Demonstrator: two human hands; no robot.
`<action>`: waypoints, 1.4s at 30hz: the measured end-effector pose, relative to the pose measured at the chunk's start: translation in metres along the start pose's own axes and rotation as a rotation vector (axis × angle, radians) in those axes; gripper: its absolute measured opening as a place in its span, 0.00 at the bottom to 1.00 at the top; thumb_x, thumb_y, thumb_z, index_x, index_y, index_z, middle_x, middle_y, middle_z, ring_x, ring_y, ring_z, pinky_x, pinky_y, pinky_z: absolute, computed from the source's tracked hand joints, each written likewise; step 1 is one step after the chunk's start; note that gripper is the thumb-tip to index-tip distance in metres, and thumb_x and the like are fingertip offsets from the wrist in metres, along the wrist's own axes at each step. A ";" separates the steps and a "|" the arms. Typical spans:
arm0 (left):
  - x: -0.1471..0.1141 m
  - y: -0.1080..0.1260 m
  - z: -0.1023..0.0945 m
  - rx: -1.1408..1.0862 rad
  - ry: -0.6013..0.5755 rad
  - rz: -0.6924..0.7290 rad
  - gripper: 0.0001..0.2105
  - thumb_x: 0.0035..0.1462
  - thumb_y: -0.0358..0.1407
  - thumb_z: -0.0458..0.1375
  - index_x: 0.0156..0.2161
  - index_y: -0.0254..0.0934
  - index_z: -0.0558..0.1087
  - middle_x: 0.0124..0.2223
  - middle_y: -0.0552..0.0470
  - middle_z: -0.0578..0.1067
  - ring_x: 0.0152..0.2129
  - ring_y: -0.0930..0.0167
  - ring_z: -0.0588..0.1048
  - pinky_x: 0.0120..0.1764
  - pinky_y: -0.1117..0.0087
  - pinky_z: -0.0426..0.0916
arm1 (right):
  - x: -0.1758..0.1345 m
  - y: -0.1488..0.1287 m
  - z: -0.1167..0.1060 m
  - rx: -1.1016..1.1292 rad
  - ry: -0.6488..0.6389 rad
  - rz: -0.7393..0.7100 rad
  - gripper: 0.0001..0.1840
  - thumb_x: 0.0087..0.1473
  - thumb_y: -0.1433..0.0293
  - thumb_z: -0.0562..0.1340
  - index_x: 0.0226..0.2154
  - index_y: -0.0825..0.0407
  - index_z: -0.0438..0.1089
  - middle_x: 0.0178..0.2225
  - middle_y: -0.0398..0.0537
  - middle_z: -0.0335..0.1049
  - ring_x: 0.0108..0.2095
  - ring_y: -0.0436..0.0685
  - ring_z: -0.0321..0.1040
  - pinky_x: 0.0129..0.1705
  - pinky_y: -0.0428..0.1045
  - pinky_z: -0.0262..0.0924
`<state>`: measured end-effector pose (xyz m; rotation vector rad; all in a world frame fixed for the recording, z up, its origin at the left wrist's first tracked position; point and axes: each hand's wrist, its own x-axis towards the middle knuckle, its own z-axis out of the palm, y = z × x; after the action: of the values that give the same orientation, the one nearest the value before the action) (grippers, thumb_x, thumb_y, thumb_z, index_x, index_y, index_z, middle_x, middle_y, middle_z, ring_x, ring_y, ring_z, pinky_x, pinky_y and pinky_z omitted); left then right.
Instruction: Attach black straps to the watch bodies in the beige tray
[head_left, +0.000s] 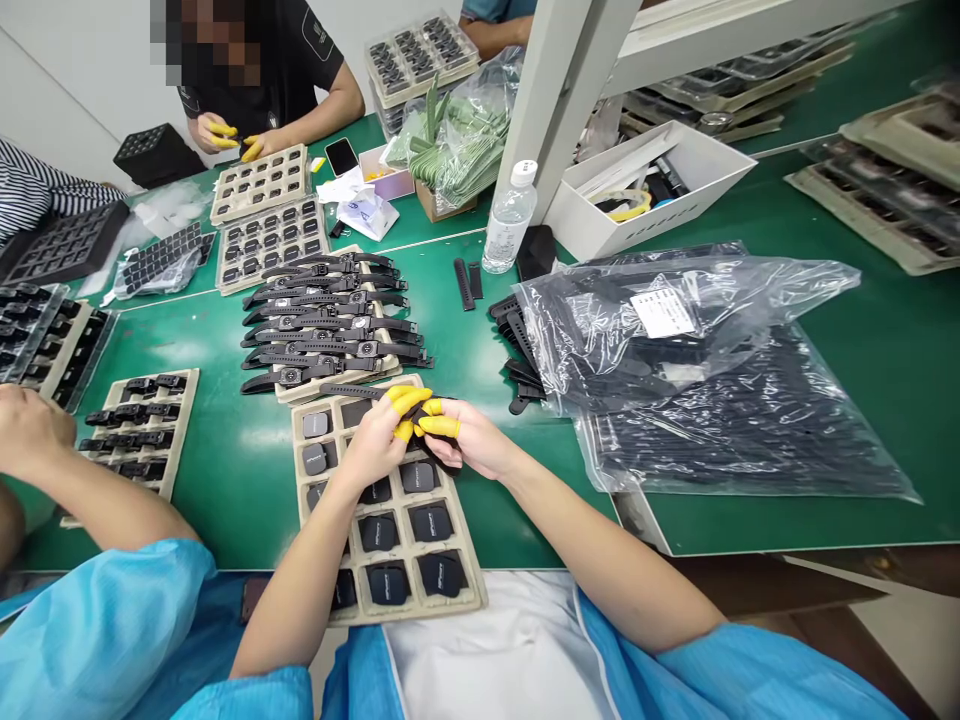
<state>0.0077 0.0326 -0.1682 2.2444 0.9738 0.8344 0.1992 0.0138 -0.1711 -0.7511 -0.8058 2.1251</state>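
Green tabletop (214, 345), tiny white lettering (388, 584) on black squares (431, 522), left hand (379, 440) and right hand (474, 438) around black strap (349, 391).

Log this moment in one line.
left hand: pinching dark part | right hand: gripping same part | below: compartment tray | beyond: strapped watches | right side: bagged dark strips

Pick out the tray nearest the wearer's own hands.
The pale tray under the left hand: its compartments show dark squarish pieces, whereas the tray beyond it is laden with strapped watches.
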 end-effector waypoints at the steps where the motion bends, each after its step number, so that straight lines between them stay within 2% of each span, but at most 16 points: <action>1: 0.000 0.000 0.000 0.009 -0.012 0.000 0.22 0.67 0.26 0.49 0.63 0.41 0.69 0.59 0.42 0.75 0.58 0.63 0.74 0.59 0.57 0.73 | 0.000 0.000 0.000 0.004 0.004 0.003 0.17 0.52 0.57 0.69 0.33 0.50 0.65 0.13 0.32 0.58 0.13 0.45 0.44 0.14 0.41 0.42; 12: 0.001 0.002 0.001 0.078 0.012 0.030 0.20 0.71 0.29 0.46 0.65 0.39 0.66 0.59 0.40 0.73 0.58 0.63 0.73 0.59 0.56 0.72 | 0.001 -0.001 0.005 0.110 0.097 -0.006 0.18 0.51 0.57 0.71 0.31 0.49 0.64 0.14 0.31 0.55 0.13 0.44 0.41 0.14 0.41 0.37; 18: 0.000 0.003 -0.007 0.107 -0.105 0.084 0.23 0.71 0.32 0.46 0.69 0.38 0.60 0.61 0.37 0.69 0.60 0.59 0.70 0.62 0.53 0.70 | 0.001 -0.001 0.004 0.138 0.123 0.002 0.19 0.50 0.58 0.72 0.30 0.49 0.63 0.14 0.31 0.52 0.13 0.44 0.39 0.15 0.41 0.35; 22: -0.001 0.000 -0.003 0.242 -0.084 0.114 0.23 0.69 0.32 0.47 0.66 0.34 0.63 0.57 0.36 0.71 0.57 0.57 0.71 0.59 0.50 0.72 | 0.002 0.000 0.005 0.102 0.163 0.014 0.18 0.49 0.59 0.71 0.29 0.48 0.62 0.13 0.30 0.51 0.14 0.44 0.38 0.15 0.41 0.35; 27: -0.001 0.002 0.002 0.399 -0.174 0.050 0.22 0.66 0.33 0.50 0.62 0.30 0.67 0.54 0.34 0.72 0.54 0.55 0.72 0.56 0.49 0.73 | 0.002 0.003 0.003 0.047 0.182 0.046 0.19 0.50 0.56 0.70 0.29 0.48 0.61 0.14 0.30 0.49 0.15 0.44 0.37 0.15 0.41 0.34; 30: -0.001 0.006 0.000 0.379 -0.197 0.056 0.21 0.66 0.33 0.48 0.61 0.28 0.68 0.54 0.33 0.73 0.54 0.55 0.72 0.58 0.50 0.73 | 0.000 0.006 0.003 0.005 0.183 0.057 0.22 0.49 0.54 0.72 0.29 0.48 0.61 0.14 0.30 0.49 0.15 0.44 0.37 0.15 0.41 0.33; 33: -0.001 0.009 -0.002 0.303 -0.200 0.036 0.21 0.66 0.33 0.47 0.62 0.30 0.66 0.55 0.35 0.73 0.56 0.57 0.72 0.59 0.52 0.72 | -0.001 0.009 0.003 -0.035 0.173 0.045 0.24 0.50 0.52 0.72 0.29 0.48 0.61 0.14 0.31 0.50 0.15 0.44 0.38 0.16 0.42 0.35; 36: -0.002 0.013 -0.002 0.236 -0.189 -0.003 0.23 0.66 0.32 0.48 0.65 0.32 0.62 0.60 0.36 0.71 0.61 0.59 0.70 0.63 0.55 0.70 | -0.001 0.011 0.001 -0.135 0.182 -0.043 0.25 0.54 0.48 0.70 0.30 0.48 0.62 0.15 0.33 0.55 0.16 0.46 0.45 0.17 0.44 0.43; 38: -0.002 0.018 -0.004 0.236 -0.176 -0.037 0.24 0.68 0.32 0.46 0.67 0.32 0.59 0.63 0.36 0.69 0.64 0.60 0.68 0.64 0.57 0.69 | -0.001 0.012 -0.003 -0.294 0.222 -0.143 0.25 0.55 0.46 0.68 0.32 0.48 0.64 0.17 0.35 0.59 0.17 0.48 0.51 0.19 0.45 0.50; 40: 0.000 0.025 -0.012 0.284 -0.182 -0.086 0.24 0.70 0.33 0.44 0.68 0.32 0.57 0.64 0.36 0.69 0.64 0.60 0.69 0.64 0.57 0.69 | -0.001 0.010 -0.009 -0.496 0.265 -0.232 0.25 0.55 0.45 0.68 0.36 0.49 0.67 0.20 0.37 0.64 0.18 0.50 0.57 0.22 0.47 0.55; 42: 0.002 0.032 -0.027 0.366 -0.210 -0.143 0.24 0.72 0.34 0.45 0.69 0.33 0.56 0.63 0.37 0.72 0.61 0.60 0.72 0.62 0.58 0.71 | -0.002 0.007 -0.017 -0.678 0.254 -0.286 0.23 0.57 0.46 0.67 0.39 0.49 0.70 0.23 0.41 0.68 0.21 0.52 0.62 0.24 0.49 0.58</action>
<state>0.0035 0.0212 -0.1282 2.4650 1.2470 0.3700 0.2095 0.0136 -0.1861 -1.1402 -1.4164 1.4552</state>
